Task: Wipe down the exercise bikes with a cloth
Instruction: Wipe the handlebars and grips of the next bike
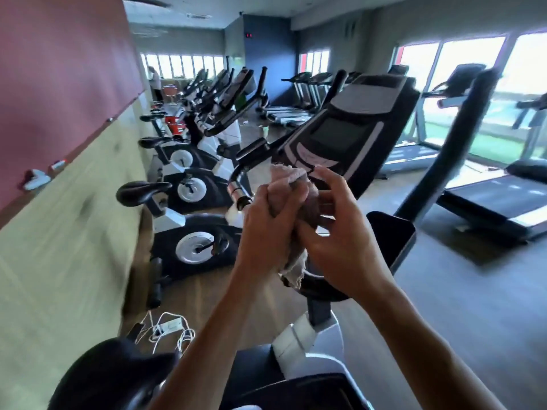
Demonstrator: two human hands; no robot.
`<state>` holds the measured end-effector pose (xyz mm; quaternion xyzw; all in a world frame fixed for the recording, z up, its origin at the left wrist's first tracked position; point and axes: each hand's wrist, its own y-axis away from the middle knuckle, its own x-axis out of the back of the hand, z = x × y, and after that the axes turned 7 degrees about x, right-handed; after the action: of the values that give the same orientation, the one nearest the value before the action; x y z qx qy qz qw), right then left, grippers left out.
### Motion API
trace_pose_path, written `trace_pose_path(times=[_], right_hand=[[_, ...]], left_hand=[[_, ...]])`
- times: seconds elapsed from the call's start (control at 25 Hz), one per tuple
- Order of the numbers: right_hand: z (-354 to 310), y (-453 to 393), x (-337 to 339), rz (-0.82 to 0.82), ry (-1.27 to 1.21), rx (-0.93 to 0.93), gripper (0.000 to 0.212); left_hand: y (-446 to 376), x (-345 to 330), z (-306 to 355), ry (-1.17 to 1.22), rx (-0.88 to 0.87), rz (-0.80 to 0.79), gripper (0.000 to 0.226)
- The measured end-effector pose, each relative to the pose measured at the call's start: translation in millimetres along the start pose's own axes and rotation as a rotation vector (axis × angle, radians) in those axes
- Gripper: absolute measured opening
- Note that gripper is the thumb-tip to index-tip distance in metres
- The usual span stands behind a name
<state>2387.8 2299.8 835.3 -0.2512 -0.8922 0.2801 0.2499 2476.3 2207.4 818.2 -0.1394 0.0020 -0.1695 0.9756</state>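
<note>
At six o'clock, nearest the camera, the dark saddle of the closest exercise bike sat low in view. Above it, at centre, the left hand and right hand met around a bunched pinkish cloth; the left fingers were curled tightly round it, and the right fingers were bent, pinching its other side. Just beyond, at one o'clock, rose the bike's tilted console. A row of bikes ran off toward eleven o'clock along the wall, and treadmills stood at three o'clock by the windows.
</note>
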Motion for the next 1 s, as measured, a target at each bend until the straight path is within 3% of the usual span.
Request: trace_pose_path(times=[0.12, 0.24, 0.4, 0.52, 0.64, 0.8, 0.88, 1.0], right_hand=[[2, -2, 68, 0.161, 0.182, 0.016, 0.064], [7, -15, 138, 0.283, 0.325, 0.005, 0.038], [20, -61, 237, 0.348, 0.522, 0.038, 0.018], [23, -107, 280, 0.252, 0.674, 0.082, 0.015], [40, -147, 304, 0.056, 0.850, 0.106, 0.026], [55, -185, 307, -0.193, 0.921, 0.119, 0.041], [59, -196, 313, -0.215, 0.920, 0.108, 0.050], [66, -204, 327, -0.193, 0.821, 0.079, 0.059]], left_hand=[[-14, -56, 18, 0.054, -0.042, -0.090, 0.050], [-34, -109, 50, 0.056, -0.135, -0.098, 0.042], [-74, -213, 89, -0.009, -0.310, -0.114, 0.064], [-92, -276, 82, -0.204, -0.368, -0.069, 0.075], [-104, -310, 74, -0.428, -0.320, 0.101, 0.077], [-113, -326, 71, -0.519, -0.523, 0.237, 0.094], [-116, -330, 68, -0.583, -0.600, 0.236, 0.085], [-120, -340, 72, -0.500, -0.626, 0.274, 0.056]])
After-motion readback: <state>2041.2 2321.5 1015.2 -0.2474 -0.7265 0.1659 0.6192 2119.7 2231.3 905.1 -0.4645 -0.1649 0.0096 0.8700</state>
